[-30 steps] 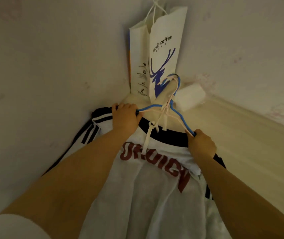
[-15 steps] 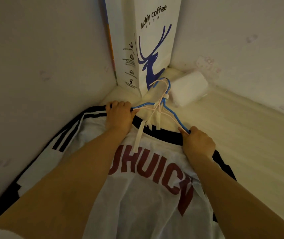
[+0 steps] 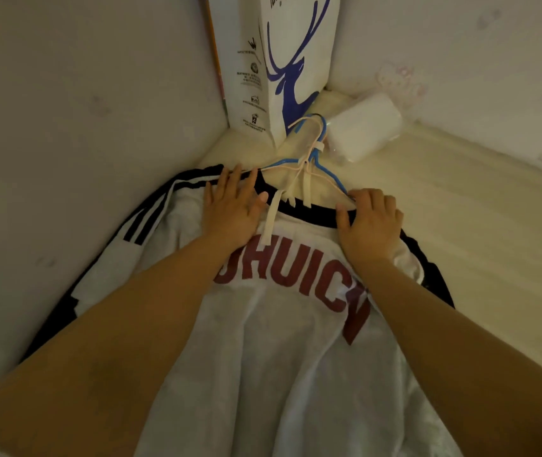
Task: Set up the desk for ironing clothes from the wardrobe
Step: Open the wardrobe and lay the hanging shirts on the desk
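A white shirt (image 3: 282,351) with dark red lettering, a black collar and black-striped sleeves lies flat on the pale desk (image 3: 460,225), still on a blue wire hanger (image 3: 324,166) with white straps. My left hand (image 3: 233,206) lies flat with spread fingers on the shirt's left shoulder by the collar. At the right end of the collar, my right hand (image 3: 370,222) rests on the shirt with its fingers bent over the hanger's right arm.
A white paper bag (image 3: 276,61) with a blue deer print stands in the wall corner behind the hanger hook. A white wrapped packet (image 3: 363,130) lies to its right against the wall. Walls close off the left and far sides.
My left hand has let go of the hanger and flattened onto the shirt's shoulder. The shirt now lies further spread on the desk, and the view has dropped closer.
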